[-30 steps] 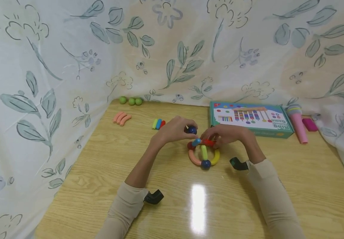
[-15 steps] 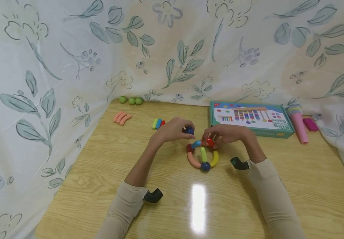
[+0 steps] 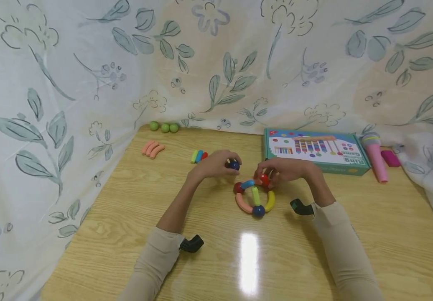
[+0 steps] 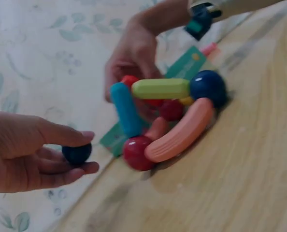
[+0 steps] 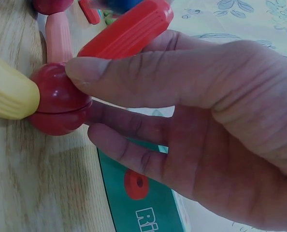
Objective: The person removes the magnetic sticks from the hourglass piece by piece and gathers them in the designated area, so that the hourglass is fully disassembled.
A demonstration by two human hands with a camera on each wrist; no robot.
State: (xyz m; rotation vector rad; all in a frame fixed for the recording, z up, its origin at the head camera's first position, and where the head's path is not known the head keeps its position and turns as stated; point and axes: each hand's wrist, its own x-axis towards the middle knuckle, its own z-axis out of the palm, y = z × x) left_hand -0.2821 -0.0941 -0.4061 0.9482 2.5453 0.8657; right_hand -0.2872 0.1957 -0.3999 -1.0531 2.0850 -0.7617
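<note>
My left hand (image 3: 216,164) holds a dark blue ball (image 4: 77,153) between thumb and fingers, apart from a magnetic stick-and-ball frame on the table. My right hand (image 3: 287,170) pinches a red stick (image 5: 129,31) at its lower end, the thumb tip right at a red ball (image 5: 61,99). A yellow curved stick (image 5: 8,87) meets that ball. Around the frame's base run a salmon curved stick (image 4: 182,130), a second dark blue ball (image 4: 208,89) and another red ball (image 4: 138,153). A blue stick (image 4: 125,111) and a lime green stick (image 4: 161,89) lean upward and inward.
Behind the right hand lies a teal game box (image 3: 316,152), with a pink toy microphone (image 3: 375,156) and a magenta block (image 3: 390,158) beside it. At back left are green balls (image 3: 165,127), salmon curved sticks (image 3: 152,149) and short coloured sticks (image 3: 197,156). Floral cloth (image 3: 216,62) hangs behind.
The left hand has drawn back to the left with the blue ball, away from the blue stick's top. The right hand stays at the frame, its red stick now tilted differently.
</note>
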